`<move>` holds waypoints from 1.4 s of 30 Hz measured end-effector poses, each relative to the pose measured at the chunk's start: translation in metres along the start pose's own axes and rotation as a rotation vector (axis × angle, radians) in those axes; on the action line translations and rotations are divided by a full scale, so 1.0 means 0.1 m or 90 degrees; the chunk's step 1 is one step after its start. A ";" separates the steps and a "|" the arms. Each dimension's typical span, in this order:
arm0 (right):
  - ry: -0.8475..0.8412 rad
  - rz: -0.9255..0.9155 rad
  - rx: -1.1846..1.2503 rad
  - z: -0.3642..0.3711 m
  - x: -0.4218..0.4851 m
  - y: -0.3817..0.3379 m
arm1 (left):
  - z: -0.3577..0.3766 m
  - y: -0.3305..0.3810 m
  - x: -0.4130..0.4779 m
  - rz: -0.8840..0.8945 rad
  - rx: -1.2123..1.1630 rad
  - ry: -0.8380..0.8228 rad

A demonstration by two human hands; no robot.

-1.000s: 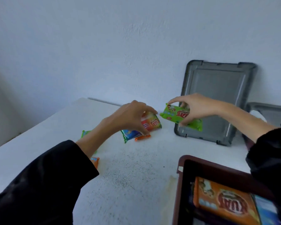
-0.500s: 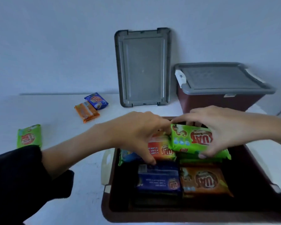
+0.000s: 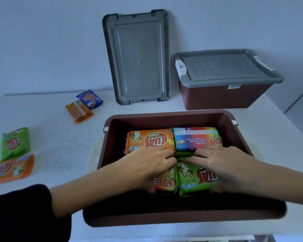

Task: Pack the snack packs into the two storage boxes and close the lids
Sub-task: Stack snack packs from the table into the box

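An open brown storage box stands in front of me with several snack packs inside. At its far side lie an orange pack and a blue-and-red pack. My left hand is down in the box, gripping a red-orange pack. Beside it my right hand grips a green pack. Both packs sit side by side on the packs below. A second brown box at the back right has its grey lid on.
A loose grey lid leans upright against the wall behind the open box. On the white table to the left lie a blue pack, an orange pack, a green pack and another orange pack.
Both hands carried their packs from the table's far side to the open box and lowered them inside. The view swung round and down onto the box.
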State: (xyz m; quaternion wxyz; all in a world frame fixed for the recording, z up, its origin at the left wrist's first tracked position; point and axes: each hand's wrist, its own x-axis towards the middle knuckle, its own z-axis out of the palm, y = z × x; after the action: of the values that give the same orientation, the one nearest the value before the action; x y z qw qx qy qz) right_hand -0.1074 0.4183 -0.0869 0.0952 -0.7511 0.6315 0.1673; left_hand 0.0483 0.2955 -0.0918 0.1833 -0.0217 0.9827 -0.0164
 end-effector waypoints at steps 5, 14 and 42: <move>0.032 -0.021 -0.002 0.00 -0.02 0.00 | -0.03 0.02 0.02 -0.005 0.016 -0.003; 0.100 -0.040 0.055 -0.30 0.06 0.03 | -0.05 -0.05 -0.08 0.007 -0.053 0.068; 0.085 -0.086 0.133 -1.24 4.06 -0.92 | 1.58 -2.64 -2.13 -0.972 -0.463 0.268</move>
State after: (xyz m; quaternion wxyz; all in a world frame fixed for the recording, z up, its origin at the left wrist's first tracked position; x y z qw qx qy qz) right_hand 0.0587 0.0195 -0.1290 0.1414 -0.7877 0.5981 0.0434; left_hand 0.3135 0.0387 -0.1516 -0.0817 -0.7282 0.6572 0.1762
